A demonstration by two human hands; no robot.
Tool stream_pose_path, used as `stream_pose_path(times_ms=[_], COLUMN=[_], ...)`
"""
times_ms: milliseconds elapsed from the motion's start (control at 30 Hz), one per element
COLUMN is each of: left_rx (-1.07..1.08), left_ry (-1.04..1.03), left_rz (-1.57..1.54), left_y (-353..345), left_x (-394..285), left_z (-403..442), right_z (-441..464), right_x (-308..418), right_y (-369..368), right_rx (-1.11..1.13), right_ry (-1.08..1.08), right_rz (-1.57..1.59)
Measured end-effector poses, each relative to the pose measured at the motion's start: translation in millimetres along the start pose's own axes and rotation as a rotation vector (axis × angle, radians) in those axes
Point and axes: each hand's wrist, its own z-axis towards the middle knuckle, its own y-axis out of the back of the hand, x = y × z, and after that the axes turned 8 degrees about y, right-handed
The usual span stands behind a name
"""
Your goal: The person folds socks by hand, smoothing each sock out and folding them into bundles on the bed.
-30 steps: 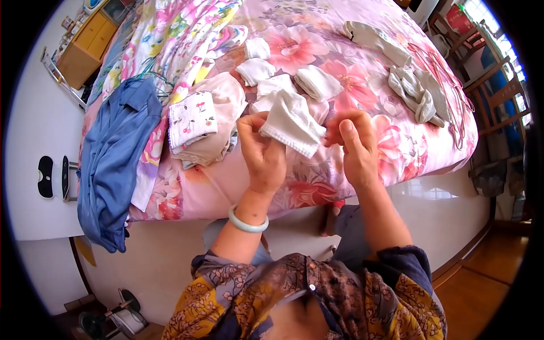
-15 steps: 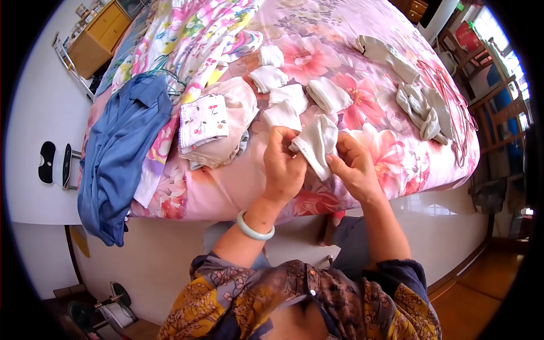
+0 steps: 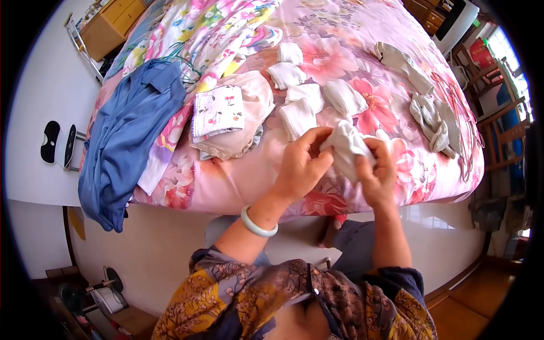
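Left hand (image 3: 302, 169) and right hand (image 3: 378, 177) pinched a crumpled white cloth sock (image 3: 346, 145); small folded white cloth bundles (image 3: 298, 120) crowded just beyond!

1. A sock (image 3: 347, 141) is between the left hand (image 3: 306, 165) and the right hand (image 3: 378, 173), over the bed (image 3: 241, 181) near its front edge.
2. Folded socks (image 3: 297, 118) lie behind it, extending leftward.
3. Left of those, a folded cloth (image 3: 218, 110) rests on a clothes pile (image 3: 258, 102).
4. Farther left, a garment (image 3: 133, 127) drapes over the bed's edge.
5. Right of the folded socks, loose socks (image 3: 433, 124) lie beside a cord (image 3: 474, 148).
6. Beyond the bed stand a chair (image 3: 503, 133), right, and a cabinet (image 3: 118, 25), far left.
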Motion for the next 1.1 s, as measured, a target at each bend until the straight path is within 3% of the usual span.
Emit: stream_pose_path(times_ms=[67,200,267,333,367,433,533,600,667,733,800,867,967,1033,1100], left_rx=[0.138,0.213,0.254,0.227,0.225,0.29,0.216,0.143,0.089,0.047,-0.011,-0.088,-0.183,-0.219,-0.167], left_ry=[0.127,0.26,0.332,0.291,0.259,0.116,0.113,0.086,0.084,0.034,0.024,-0.114,-0.22,-0.272,-0.197], left_rz=[-0.188,-0.732,-0.899,-0.762,-0.65,-0.41,-0.503,-0.267,-0.077,-0.025,-0.04,-0.017,0.011,0.027,-0.122], left_y=[4,-7,-11,-12,-10,-1,6,8,4,-2,-5,-13,-19,-18,-16], left_x=[-8,5,11,12,8,-7,-30,-24,-21,-7,-2,-3,1,2,1], left_z=[1,0,-1,0,-1,-2,-1,0,-1,-1,0,0,-3,-3,-7], right_z=[2,6,6,7,7,7,8,6,4,6,1,0,0,-4,-5], right_x=[6,13,10,6,14,2,-1,-1,-3,7,0,2,15,12,15], right_y=[13,11,8,5,6,14,17,16,10,8,-1,-5,-7,-8,-5], right_rx=[0.005,-0.023,-0.026,-0.066,-0.16,-0.067,0.004,0.076,0.105,0.169,0.091,0.08,0.141,0.138,0.162], right_ry=[-0.238,-0.338,-0.374,-0.363,-0.441,-0.354,-0.328,-0.324,-0.11,0.016,0.015,0.013,-0.005,-0.132,-0.236], right_rz=[0.323,0.91,1.009,1.136,1.097,0.912,0.661,0.489,0.183,0.074,0.239,0.291,0.208,0.466,0.722])
